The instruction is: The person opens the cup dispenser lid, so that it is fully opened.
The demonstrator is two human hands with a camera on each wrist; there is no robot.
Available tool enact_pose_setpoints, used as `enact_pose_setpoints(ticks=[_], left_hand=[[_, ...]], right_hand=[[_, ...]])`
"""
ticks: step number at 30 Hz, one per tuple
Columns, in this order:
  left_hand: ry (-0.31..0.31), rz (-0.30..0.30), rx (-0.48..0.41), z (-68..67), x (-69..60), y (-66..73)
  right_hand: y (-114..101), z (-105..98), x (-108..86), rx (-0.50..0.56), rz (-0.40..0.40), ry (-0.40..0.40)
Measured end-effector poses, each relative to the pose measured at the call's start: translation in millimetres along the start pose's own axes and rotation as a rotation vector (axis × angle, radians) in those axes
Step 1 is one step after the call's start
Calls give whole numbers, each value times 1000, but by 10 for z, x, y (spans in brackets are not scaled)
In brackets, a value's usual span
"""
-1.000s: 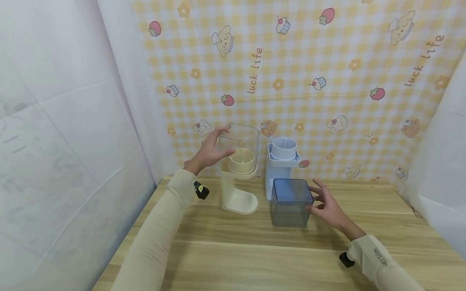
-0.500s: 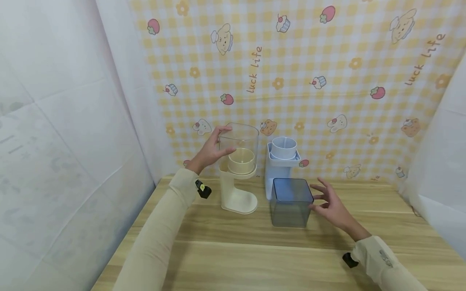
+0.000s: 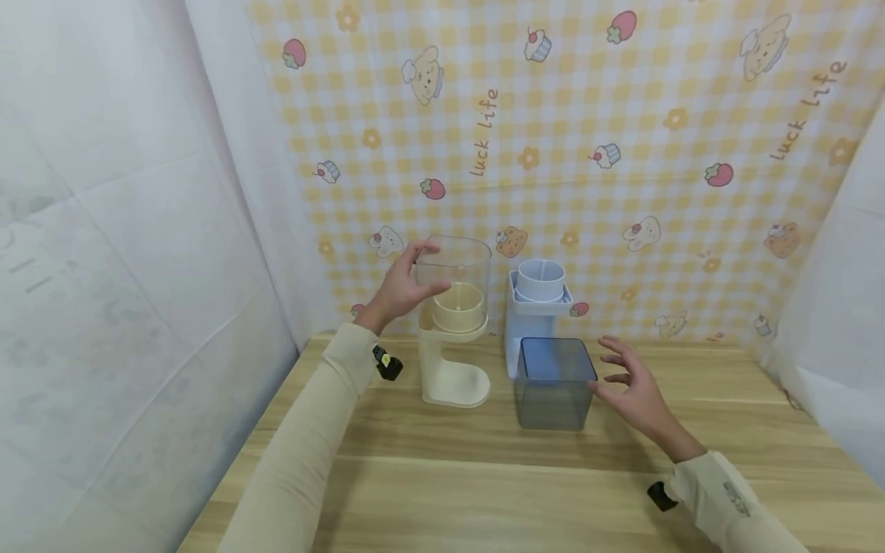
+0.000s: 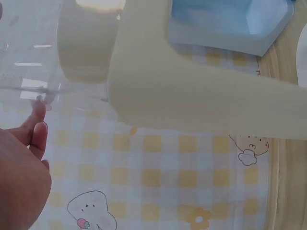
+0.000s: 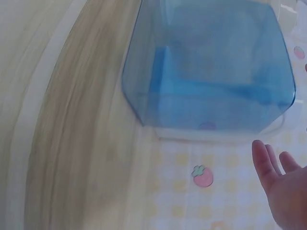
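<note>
In the head view, my left hand (image 3: 404, 286) grips the left side of a clear container (image 3: 470, 265) on a cream stand (image 3: 433, 369), thumb at the front. A cream round cup (image 3: 459, 315) shows through its wall. My right hand (image 3: 636, 392) stands with fingers spread at the right side of a see-through grey-blue box (image 3: 551, 405) on the table; its thumb tip is at the box's upper right edge, and contact is unclear. In the right wrist view, a gap separates the visible fingers of the hand (image 5: 285, 191) from the box (image 5: 216, 57).
Behind the grey-blue box stands a light blue stand (image 3: 517, 326) with a round cup (image 3: 541, 282) on top. A checked curtain (image 3: 594, 100) hangs behind the wooden table (image 3: 484, 499), with white sheets at both sides.
My right hand has shifted slightly right and away from the box, its fingers spreading more. The left hand, the container and the stands look nearly unmoved.
</note>
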State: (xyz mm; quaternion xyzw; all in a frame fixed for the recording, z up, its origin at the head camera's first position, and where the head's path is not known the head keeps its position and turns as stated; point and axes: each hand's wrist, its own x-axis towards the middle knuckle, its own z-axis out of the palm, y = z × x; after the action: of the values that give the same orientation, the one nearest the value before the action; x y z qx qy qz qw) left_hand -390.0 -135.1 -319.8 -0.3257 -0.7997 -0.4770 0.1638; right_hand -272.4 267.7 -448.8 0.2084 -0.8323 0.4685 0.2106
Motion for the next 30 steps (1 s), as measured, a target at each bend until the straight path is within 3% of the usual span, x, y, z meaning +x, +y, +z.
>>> enact_pose_setpoints(ticks=[6,14,22,30], left_hand=[[53,-17,77,7,-60,41],[80,-33,69,17,-115,103],[135,-58,91,24,-168,155],[144,-71,114,57,-223,234]], right_hand=[[-221,100,-3,-3,-52,51],[-461,185,13,-81,-54,140],[-660,201,-22,-62,-54,88],[-789,227,-58,-33,-59,52]])
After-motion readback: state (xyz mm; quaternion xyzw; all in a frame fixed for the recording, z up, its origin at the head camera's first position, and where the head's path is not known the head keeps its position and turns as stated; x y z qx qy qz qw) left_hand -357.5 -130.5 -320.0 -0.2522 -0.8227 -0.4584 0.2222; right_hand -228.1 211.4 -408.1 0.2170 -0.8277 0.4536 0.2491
